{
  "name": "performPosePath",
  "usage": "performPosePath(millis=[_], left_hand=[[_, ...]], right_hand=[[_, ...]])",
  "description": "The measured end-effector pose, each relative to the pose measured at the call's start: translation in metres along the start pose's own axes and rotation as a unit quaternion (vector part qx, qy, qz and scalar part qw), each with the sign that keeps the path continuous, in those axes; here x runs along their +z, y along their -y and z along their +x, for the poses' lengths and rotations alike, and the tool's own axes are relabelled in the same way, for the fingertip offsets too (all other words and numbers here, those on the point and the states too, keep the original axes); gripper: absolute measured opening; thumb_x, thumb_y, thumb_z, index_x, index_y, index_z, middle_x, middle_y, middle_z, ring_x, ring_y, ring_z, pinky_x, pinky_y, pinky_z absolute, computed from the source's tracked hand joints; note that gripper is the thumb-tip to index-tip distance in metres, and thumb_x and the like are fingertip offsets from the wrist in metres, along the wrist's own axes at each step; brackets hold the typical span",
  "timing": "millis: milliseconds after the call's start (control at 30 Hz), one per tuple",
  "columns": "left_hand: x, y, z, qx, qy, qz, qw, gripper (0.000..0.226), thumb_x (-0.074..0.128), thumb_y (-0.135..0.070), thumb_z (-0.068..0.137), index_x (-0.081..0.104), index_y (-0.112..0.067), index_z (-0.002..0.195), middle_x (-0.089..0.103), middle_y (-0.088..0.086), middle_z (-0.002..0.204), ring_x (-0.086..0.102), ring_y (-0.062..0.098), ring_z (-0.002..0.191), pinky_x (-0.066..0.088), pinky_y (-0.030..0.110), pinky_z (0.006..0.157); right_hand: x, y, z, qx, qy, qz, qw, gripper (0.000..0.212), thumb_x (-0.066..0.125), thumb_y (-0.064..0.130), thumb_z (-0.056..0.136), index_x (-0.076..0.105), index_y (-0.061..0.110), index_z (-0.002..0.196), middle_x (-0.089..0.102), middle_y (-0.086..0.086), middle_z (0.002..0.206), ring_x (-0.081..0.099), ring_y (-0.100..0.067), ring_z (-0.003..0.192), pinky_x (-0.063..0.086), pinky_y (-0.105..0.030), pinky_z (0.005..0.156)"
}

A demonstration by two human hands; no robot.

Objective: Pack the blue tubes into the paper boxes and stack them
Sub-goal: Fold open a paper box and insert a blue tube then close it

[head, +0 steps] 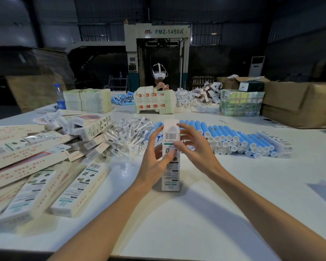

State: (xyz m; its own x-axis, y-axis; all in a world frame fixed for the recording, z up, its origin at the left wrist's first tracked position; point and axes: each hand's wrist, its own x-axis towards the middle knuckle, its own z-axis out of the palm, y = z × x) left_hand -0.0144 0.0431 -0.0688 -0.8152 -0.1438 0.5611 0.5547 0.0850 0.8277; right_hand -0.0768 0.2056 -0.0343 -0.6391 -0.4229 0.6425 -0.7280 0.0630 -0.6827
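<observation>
At the centre of the tabletop [224,208], the left hand [154,157] wraps the left edge of an upright paper box [171,176]: its fingers [155,135] curl up along the side and the thumb lies across the printed front. The right hand [196,147] pinches the box's upper right edge, thumb on the front just under the barcode, its fingers [185,129] spread and lightly curved beside the top. The top flap [170,123] stands open above them. Whether a tube already sits inside the box, I cannot tell.

Just behind the box, the blue tubes [233,138] lie in stacked rows running off to its right. Behind it and to its left sits a heap of clear-wrapped plastic pieces [128,137]. Further left of the box, closed boxes [79,187] lie in a loose, overlapping pile rather than a neat stack.

The box stands on its narrow end, so it probably stays up only because both hands steady it; letting go on one side could tip it back into the tube rows and set them rolling. Pushing the flap down off-square would likely crease it or leave it gaping. If the bottom end is not tucked, lifting the box could let a tube drop out. The slumped pile to the left may slide when another box lands on it.
</observation>
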Motion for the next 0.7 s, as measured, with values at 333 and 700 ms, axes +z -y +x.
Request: performPosePath(millis=[333,700], left_hand=[[-0.005,0.000,0.003,0.006,0.018,0.065,0.998,0.059,0.073,-0.030,0.099,0.042,-0.032,0.149,0.077,0.007,0.118,0.076,0.028,0.105,0.062,0.047,0.094],[-0.006,-0.002,0.004,0.008,0.030,0.080,0.996,0.059,0.076,-0.029,0.095,0.045,-0.033,0.145,0.076,0.005,0.111,0.074,0.024,0.106,0.061,0.041,0.093]], right_hand=[[0.000,-0.005,0.001,-0.019,0.028,0.011,0.999,0.025,0.066,0.020,0.103,0.064,0.016,0.128,0.061,0.002,0.126,0.067,-0.019,0.116,0.057,-0.042,0.100],[-0.013,0.021,0.034,0.041,0.011,0.079,0.996,0.023,0.058,0.021,0.107,0.051,0.015,0.128,0.075,-0.019,0.091,0.072,-0.038,0.088,0.059,-0.044,0.077]])
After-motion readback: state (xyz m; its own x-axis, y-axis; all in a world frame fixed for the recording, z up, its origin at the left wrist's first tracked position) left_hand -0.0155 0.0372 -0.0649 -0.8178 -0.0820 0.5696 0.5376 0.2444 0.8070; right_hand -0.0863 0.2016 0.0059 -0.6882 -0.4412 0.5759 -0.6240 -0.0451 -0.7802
